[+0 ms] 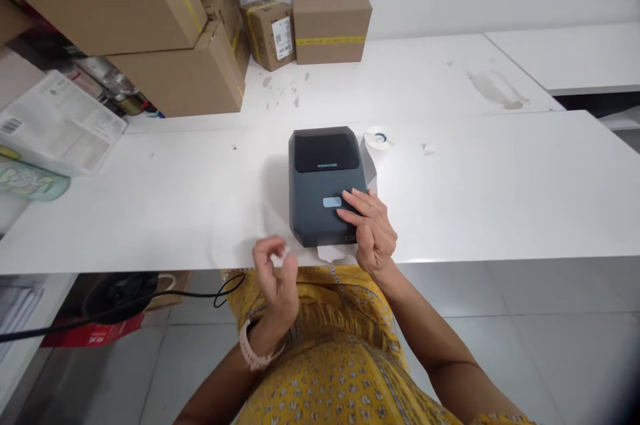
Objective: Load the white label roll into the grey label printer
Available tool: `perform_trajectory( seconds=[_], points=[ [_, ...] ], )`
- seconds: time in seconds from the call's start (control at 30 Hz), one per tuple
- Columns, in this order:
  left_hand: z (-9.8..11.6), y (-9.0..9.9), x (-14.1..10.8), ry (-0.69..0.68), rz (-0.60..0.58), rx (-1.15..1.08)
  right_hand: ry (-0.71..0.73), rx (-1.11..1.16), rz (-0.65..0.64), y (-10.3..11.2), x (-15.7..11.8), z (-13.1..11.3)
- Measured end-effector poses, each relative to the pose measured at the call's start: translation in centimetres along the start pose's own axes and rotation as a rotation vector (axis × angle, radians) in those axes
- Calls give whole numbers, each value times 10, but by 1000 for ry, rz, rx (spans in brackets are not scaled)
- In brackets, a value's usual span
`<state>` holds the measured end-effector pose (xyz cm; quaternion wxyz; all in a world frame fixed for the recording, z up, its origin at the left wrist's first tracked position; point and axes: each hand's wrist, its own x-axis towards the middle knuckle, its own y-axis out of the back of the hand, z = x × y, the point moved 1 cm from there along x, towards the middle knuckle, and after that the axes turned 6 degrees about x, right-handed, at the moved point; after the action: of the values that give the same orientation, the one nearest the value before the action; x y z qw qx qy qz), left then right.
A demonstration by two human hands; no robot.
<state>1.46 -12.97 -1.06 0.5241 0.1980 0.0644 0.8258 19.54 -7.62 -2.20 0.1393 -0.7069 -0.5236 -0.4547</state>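
A dark grey label printer (325, 188) with a glossy black window and a pale button stands near the front edge of the white table. My right hand (373, 228) rests on its right front corner, fingers stretched flat across the top near the button. A strip of white paper (336, 252) pokes out from under the printer's front. My left hand (276, 271), wearing a pale pink watch band, hovers just off the table edge, left of the printer and apart from it. Its fingers curl towards the thumb around a tiny whitish bit that I cannot make out.
Behind the printer lies a white paper roll (379, 138). Cardboard boxes (330, 28) line the wall, with bigger ones (180, 71) stacked at left. A white printed box (57, 121) and a green container (35, 178) sit far left. A black cable (185, 293) hangs below the table.
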Motion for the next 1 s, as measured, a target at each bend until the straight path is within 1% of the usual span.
perform_trajectory(
  seconds=[0.03,0.07,0.1,0.13,0.17,0.2,0.27,0.37,0.43,0.5,0.53,0.57,0.6,0.63,0.67,0.7,0.77,0.8,0.83,0.9,0.93,1.0],
  points=[
    [-1,0,-8,41,-158,-29,9,3,-5,1,1,0],
    [-1,-2,-14,112,-353,-70,16,10,1,2,1,0],
    [1,-5,-18,203,-521,-123,21,16,13,3,1,0],
    [4,-10,-20,302,-657,-176,19,15,23,3,1,0],
    [7,-16,-19,395,-730,-218,10,6,22,3,1,-1],
    [10,-21,-17,468,-751,-244,-6,-9,13,3,0,-1],
    [16,-30,-12,546,-731,-263,-40,-26,-21,3,0,-2],
    [20,-36,-7,557,-705,-280,-43,8,-41,4,1,-3],
    [20,-35,-7,550,-721,-297,-8,29,-33,5,4,-3],
    [18,-31,-6,532,-769,-294,22,33,-47,8,7,-5],
    [18,-27,-6,499,-800,-277,23,25,-77,9,10,-6],
    [18,-23,-5,438,-830,-250,16,9,-118,11,12,-9],
    [18,-18,-4,347,-848,-215,9,-19,-164,13,15,-12],
    [19,-11,-3,232,-842,-180,3,-56,-207,15,19,-16],
    [20,-5,-2,104,-809,-153,-3,-98,-243,17,22,-20],
    [20,2,-1,-20,-745,-144,-8,-142,-272,19,26,-26],
    [20,12,3,-209,-544,-182,-26,-237,-313,22,33,-36],
    [19,16,7,-262,-422,-214,-39,-282,-329,23,37,-40],
    [18,18,12,-285,-304,-240,-49,-322,-344,23,41,-44],
    [14,17,23,-272,-111,-253,-49,-374,-363,21,49,-47],
    [12,14,30,-254,-45,-237,-40,-381,-369,19,52,-46],
    [8,6,40,-233,30,-195,-16,-371,-383,14,57,-43]
  ],
)
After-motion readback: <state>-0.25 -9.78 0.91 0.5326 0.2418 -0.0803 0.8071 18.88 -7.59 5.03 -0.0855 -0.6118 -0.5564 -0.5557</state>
